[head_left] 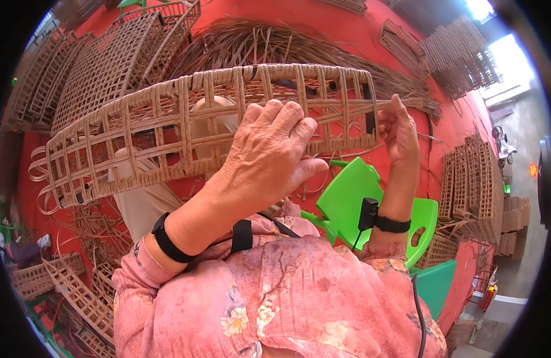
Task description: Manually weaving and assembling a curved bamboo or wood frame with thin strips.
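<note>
A long shallow woven basket in light brown strips over a dark frame lies tilted across my lap, its openwork side facing up. My left hand grips this side near the middle, fingers curled over a horizontal strip and thumb stretched to the right. At the basket's right end, my right hand is raised with its fingers bent together around a flat woven strip that passes out through the side. Part of that strip is hidden by the fingers. Loops of strip stick out at the basket's left end.
A heap of loose strips lies beyond the basket on the red floor. Stacked woven baskets stand at the far left, with more baskets at the right. A green plastic chair is close by my right arm. Scraps litter the floor at left.
</note>
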`<state>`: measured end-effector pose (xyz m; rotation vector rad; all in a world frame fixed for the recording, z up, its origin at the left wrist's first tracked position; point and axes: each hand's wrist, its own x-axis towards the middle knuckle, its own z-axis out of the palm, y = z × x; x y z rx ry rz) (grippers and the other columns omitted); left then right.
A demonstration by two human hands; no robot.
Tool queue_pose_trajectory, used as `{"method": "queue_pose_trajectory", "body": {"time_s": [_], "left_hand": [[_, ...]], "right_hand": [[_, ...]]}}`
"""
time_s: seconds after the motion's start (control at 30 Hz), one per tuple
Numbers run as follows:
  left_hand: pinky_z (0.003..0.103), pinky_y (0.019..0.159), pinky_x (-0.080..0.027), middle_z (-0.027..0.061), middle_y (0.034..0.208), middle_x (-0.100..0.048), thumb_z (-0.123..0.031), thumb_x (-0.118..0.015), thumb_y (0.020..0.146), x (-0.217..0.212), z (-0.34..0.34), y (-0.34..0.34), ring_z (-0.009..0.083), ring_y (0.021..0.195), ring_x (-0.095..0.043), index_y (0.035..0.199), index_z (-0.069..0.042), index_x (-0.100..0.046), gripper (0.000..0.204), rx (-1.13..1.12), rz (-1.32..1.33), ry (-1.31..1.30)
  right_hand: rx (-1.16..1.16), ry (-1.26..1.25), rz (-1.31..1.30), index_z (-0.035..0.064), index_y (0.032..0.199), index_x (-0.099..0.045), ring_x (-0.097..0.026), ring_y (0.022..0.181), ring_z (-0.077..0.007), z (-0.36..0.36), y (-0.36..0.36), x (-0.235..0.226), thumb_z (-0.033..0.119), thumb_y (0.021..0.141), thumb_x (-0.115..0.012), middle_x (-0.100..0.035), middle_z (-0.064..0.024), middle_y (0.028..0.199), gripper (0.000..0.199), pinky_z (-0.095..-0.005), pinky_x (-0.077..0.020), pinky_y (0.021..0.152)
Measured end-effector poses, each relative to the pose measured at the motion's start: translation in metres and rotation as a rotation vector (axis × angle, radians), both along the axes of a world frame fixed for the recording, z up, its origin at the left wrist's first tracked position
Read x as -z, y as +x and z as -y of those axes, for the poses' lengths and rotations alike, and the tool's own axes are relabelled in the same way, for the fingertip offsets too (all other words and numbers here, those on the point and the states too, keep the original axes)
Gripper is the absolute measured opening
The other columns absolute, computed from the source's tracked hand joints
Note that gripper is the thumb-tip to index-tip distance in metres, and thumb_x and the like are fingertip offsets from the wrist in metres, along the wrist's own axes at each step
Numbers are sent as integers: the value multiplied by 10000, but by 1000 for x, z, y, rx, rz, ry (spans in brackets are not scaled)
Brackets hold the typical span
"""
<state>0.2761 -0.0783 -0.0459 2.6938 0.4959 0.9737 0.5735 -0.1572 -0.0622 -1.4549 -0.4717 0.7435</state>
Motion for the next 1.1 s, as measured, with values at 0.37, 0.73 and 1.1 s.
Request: {"method": "queue_pose_trajectory", "body": {"time_s": [0.37, 0.73, 1.1], "left_hand": [[399, 928, -394, 86, 1076, -557, -370, -762, 779, 9, 2, 1, 265, 1063, -545, 1132, -29, -644, 505, 13, 43, -29], [435, 976, -377, 139, 1103, -579, -353, -718, 699, 37, 6, 20, 288, 1125, -538, 952, -57, -668, 393, 38, 221, 69], [385, 879, -479, 75, 1102, -620, -131, -655, 905, -14, -34, -193, 250, 1040, -591, 1044, -88, -635, 146, -696, 844, -26]], "right_hand": [[-58, 14, 22, 98, 937, -698, -528, 554, -41, 4, 8, 6, 303, 933, -660, -651, 33, 741, 209, -192, -353, 455], [-232, 113, 215, -59, 1272, -605, -592, 1026, -112, 19, 100, 48, 268, 1019, -532, -647, -67, 1136, 419, -250, -468, 855], [-104, -128, 291, 14, 1238, -624, -635, 1038, -181, 11, 106, 47, 249, 1037, -513, -680, -74, 1133, 328, -338, -497, 934]]}}
